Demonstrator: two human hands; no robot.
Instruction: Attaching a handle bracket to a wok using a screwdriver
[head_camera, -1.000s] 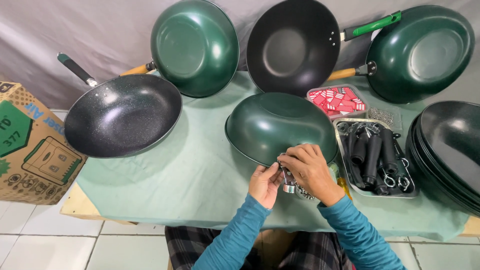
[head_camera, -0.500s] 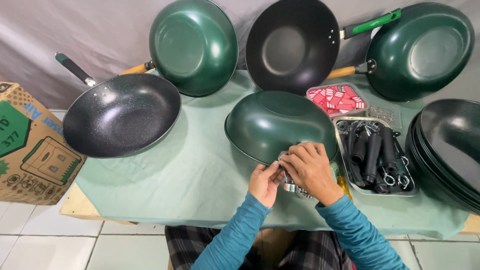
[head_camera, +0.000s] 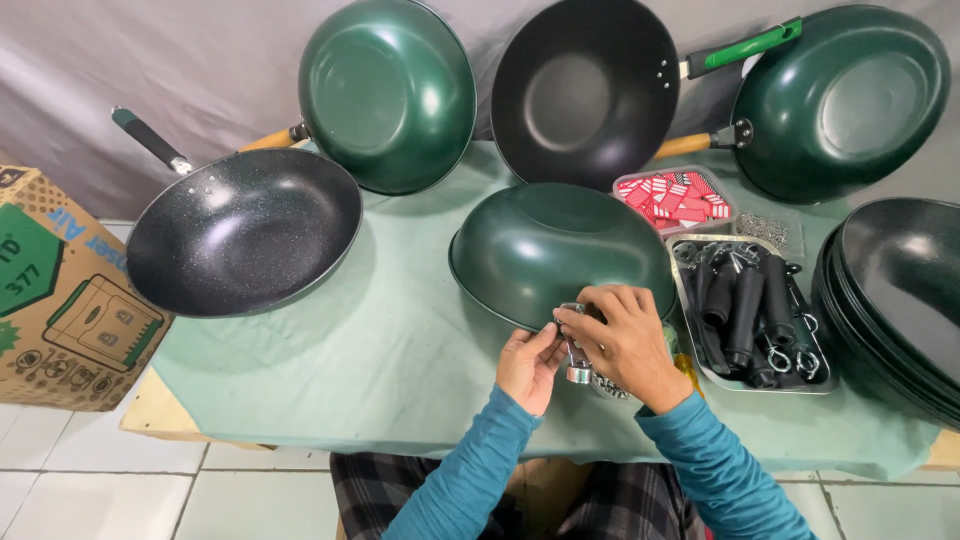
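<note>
a small metal fitting (head_camera: 578, 352) is pinched between both hands at the near rim of an upturned green wok (head_camera: 560, 250) on the green tablecloth (head_camera: 380, 350). the left hand (head_camera: 528, 365) is closed on it from the side, the right hand (head_camera: 622, 340) from above. a tray of black handles (head_camera: 750, 310) lies just beside the wok.

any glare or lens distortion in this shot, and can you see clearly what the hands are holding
Head view: soft even light, with bright glare spots on the upright green wok and faint sheen on the overturned green wok; wide-angle bending at the edges; the left hand and right hand cover most of a small metal part, so its shape is unclear.
</note>
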